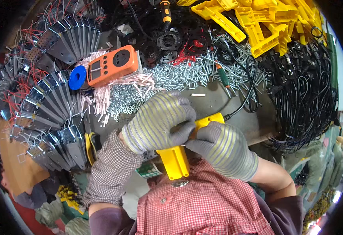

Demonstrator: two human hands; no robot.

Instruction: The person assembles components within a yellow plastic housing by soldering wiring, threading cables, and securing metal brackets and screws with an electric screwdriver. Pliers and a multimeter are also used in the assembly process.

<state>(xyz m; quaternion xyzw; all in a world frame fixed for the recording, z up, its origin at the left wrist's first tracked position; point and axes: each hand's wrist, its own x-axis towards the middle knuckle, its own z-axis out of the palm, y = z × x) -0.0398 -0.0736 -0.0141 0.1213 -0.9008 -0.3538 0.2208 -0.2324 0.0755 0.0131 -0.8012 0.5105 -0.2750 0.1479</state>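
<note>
Both hands wear grey gloves with yellowish stripes and meet over a yellow plastic housing [174, 161] in front of my apron. My left hand [159, 122] is closed from above and the left over the middle of the housing. Its fingertips come together there, and they hide any small part between them. From the right, my right hand [227, 149] grips the same housing, thumb and fingers pinched close to the left fingertips. A black cord [242, 105] enters the housing's far end and loops back over the bench. The housing's near end sticks out below the gloves.
Loose screws [179, 74] and nuts [126, 100] spread beyond my hands. An orange meter [112, 66] lies beside a blue spool [77, 77]. Metal plates with wires [50, 98] line the left; black cords [304, 98] and yellow housings [265, 23] are heaped right. A green-handled screwdriver [222, 76] rests among screws.
</note>
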